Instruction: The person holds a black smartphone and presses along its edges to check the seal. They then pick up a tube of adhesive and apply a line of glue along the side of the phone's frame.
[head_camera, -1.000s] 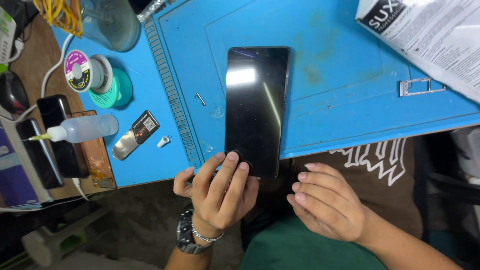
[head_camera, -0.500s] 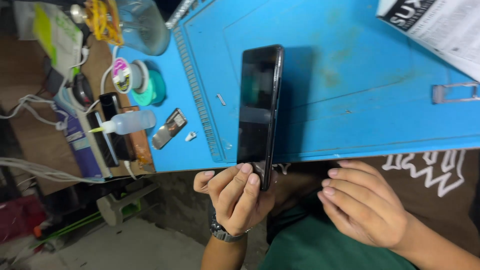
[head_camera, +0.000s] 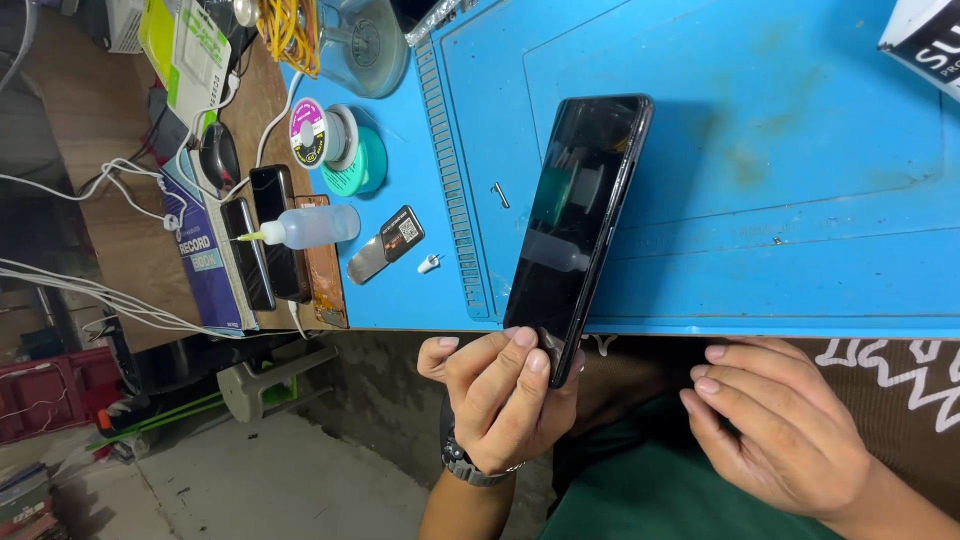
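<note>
Tilting a dark phone up off the blue mat

Covering most of the worktop (head_camera: 130, 230) is a blue repair mat (head_camera: 760, 200) with a ribbed strip along its left edge and worn smudges in the middle. Left of the mat sit a clear squeeze bottle (head_camera: 308, 226) with a yellow nozzle, spools of solder wire (head_camera: 335, 143), a small metal scraper (head_camera: 385, 246), a stack of dark phones (head_camera: 265, 240) and white cables (head_camera: 90, 180). Below the worktop edge, bare concrete floor (head_camera: 280, 470) and a red crate (head_camera: 45, 395) show.

The left hand (head_camera: 500, 400) grips the near end of the black phone (head_camera: 575, 225), fingers (head_camera: 515, 365) wrapped narrowly around its lower edge; a watch (head_camera: 470, 468) sits on that wrist. The phone stands on its long side, tilted, its far end over the mat. The right hand (head_camera: 775, 425) hangs loosely curled over the lap, holding nothing, well apart from the phone.

A second ago the phone lay flat, screen up, with the left fingers merely resting on its near edge. It has since been raised onto its side, and the view has swung left, showing more floor.
</note>
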